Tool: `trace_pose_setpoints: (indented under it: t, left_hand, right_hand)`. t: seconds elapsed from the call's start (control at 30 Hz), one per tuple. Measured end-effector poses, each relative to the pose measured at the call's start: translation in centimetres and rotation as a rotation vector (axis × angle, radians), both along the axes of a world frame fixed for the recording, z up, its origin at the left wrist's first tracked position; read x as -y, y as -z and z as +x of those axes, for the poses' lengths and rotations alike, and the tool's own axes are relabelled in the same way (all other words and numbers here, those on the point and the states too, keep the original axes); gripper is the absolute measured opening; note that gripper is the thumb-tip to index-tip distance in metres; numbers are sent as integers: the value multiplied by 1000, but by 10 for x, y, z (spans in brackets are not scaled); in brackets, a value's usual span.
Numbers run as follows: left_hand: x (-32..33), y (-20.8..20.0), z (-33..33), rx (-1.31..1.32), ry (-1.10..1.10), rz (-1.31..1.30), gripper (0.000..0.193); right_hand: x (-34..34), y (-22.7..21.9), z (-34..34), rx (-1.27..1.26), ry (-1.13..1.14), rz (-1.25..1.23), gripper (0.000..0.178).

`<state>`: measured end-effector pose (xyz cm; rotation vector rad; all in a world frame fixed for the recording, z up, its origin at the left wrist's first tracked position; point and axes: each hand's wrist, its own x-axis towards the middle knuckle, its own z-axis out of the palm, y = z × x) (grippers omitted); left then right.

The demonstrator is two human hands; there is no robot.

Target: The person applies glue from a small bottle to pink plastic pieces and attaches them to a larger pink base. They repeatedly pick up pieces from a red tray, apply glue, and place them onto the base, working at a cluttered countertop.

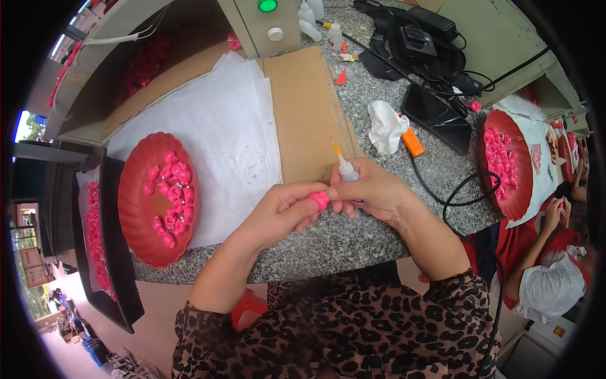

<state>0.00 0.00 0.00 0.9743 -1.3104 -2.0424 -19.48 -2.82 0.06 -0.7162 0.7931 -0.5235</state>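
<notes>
Above the table's near edge, my left hand (pixel 281 213) pinches a small glossy pink moulded piece (pixel 319 201) between thumb and fingers. Close beside it, my right hand (pixel 379 189) is wrapped round a small white squeeze bottle (pixel 346 168) with a thin yellow nozzle pointing up and away. My right thumb and fingertips come right up to the pink piece; whether they grip it too I cannot tell. The lower part of the bottle is hidden by my fingers.
White paper (pixel 237 139) and cardboard (pixel 302 107) cover the table's left and middle. A red scalloped tray (pixel 134 196) of pink pieces stands left, another tray (pixel 525 155) right. A crumpled white cloth (pixel 386 128), orange object (pixel 413 143), phone (pixel 435 119) and looping cable lie right. A co-worker's hands (pixel 557 213) show far right.
</notes>
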Motion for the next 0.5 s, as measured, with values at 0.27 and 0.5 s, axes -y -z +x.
trace_pose_setpoints:
  t: [0.27, 0.5]
  left_hand:
    - [-1, 1, 1, -33, -8, -36, 30]
    - [-2, -1, 2, -44, 16, -42, 30]
  right_hand:
    - [-1, -4, -2, 39, -21, -11, 15]
    - [-1, -4, -3, 36, -35, -54, 15]
